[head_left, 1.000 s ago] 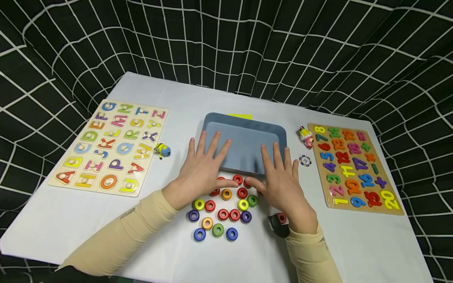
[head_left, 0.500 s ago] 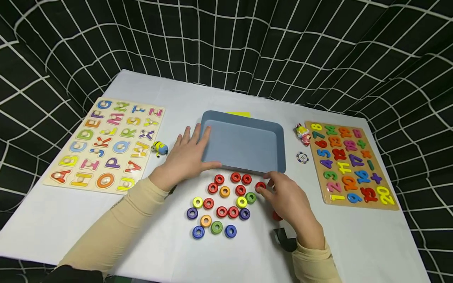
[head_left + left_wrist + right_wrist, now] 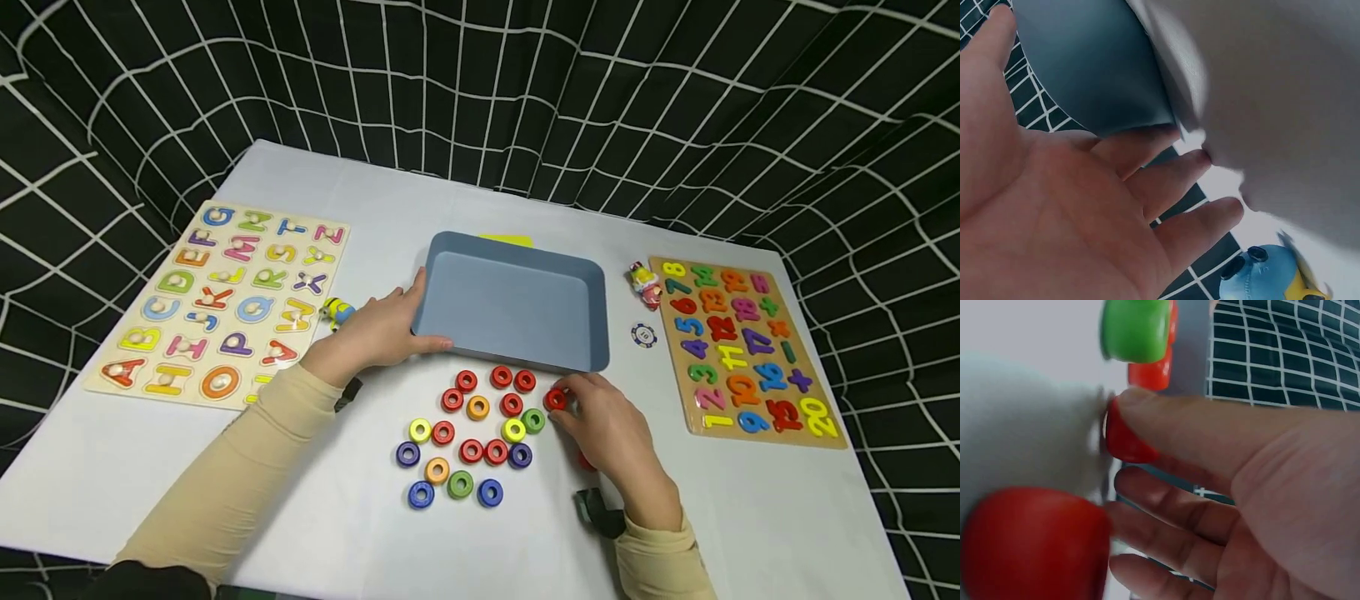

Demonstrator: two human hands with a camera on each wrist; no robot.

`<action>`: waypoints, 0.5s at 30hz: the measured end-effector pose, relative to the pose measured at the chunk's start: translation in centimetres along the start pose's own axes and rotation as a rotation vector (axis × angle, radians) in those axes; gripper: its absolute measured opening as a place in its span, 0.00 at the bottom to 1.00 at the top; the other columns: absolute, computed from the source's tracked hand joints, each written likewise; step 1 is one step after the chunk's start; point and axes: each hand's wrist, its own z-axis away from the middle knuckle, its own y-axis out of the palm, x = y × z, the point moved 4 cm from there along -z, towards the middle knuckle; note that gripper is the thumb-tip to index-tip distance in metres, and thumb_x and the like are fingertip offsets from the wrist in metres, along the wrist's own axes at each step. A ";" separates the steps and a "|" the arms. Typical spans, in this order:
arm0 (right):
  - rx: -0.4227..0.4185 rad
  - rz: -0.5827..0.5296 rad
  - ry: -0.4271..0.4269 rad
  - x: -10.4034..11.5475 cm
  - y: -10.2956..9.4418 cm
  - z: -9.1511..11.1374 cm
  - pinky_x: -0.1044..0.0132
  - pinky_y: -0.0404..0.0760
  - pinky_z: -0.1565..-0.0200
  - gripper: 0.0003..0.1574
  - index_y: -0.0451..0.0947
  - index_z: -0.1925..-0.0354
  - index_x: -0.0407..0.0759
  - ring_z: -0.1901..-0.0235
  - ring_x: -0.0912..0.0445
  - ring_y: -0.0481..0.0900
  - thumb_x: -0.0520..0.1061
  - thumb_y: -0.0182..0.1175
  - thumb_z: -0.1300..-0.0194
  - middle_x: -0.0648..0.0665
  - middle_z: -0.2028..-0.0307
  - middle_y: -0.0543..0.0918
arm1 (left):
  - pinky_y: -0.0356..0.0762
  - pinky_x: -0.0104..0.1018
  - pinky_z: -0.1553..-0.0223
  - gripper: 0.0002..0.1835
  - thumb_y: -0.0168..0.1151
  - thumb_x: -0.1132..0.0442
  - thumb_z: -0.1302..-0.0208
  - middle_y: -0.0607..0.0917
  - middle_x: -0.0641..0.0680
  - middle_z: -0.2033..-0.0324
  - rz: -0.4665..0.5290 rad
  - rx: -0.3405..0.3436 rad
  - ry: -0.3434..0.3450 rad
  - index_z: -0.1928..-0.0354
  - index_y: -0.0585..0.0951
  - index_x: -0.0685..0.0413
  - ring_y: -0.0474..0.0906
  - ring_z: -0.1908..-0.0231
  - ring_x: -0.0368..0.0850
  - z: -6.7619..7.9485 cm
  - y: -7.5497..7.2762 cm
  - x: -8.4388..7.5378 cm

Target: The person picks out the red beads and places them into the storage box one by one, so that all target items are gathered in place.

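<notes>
In the head view my left hand is at the near left corner of a blue-grey tray. Its thumb lies along the front side and the fingers reach down the left side. The left wrist view shows those fingers nearly straight, the index fingertip right at the tray's wall. My right hand pinches a red ring between thumb and index finger, low over the table beside the tray's near right corner. In the right wrist view the thumb covers part of that ring; the other fingers are loosely bent.
Several coloured rings lie in front of the tray; another red ring is half hidden by my right wrist. A letter board and bee-like toy lie left. A number board, figurine and chip lie right.
Both hands were spread flat over the tray's front. My left hand has moved left to the tray's corner; my right hand has come down to the right and taken hold of a red ring.
</notes>
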 end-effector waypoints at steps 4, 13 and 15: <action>-0.036 -0.072 -0.067 0.7 -1.1 0.2 0.54 0.82 0.59 0.22 0.79 0.50 0.45 0.59 0.51 0.80 0.46 0.70 0.43 0.45 0.55 0.82 | 0.63 0.62 0.36 0.65 0.60 0.27 0.48 0.57 0.69 0.29 0.026 0.033 -0.012 0.24 0.32 0.48 0.57 0.30 0.68 0.3 -0.3 0.5; -0.126 -0.184 -0.288 5.2 -3.1 -3.1 0.54 0.82 0.49 0.26 0.76 0.42 0.45 0.49 0.51 0.82 0.40 0.65 0.38 0.45 0.48 0.81 | 0.58 0.64 0.33 0.65 0.61 0.28 0.49 0.58 0.67 0.28 0.050 0.061 -0.010 0.24 0.32 0.47 0.52 0.27 0.63 0.2 -0.4 0.8; -0.098 -0.188 -0.294 6.5 -2.9 -4.3 0.55 0.82 0.49 0.24 0.76 0.42 0.45 0.49 0.51 0.82 0.41 0.64 0.37 0.45 0.48 0.82 | 0.56 0.64 0.32 0.65 0.61 0.29 0.48 0.59 0.65 0.28 0.049 0.065 -0.011 0.24 0.32 0.47 0.51 0.26 0.61 0.1 -0.4 0.6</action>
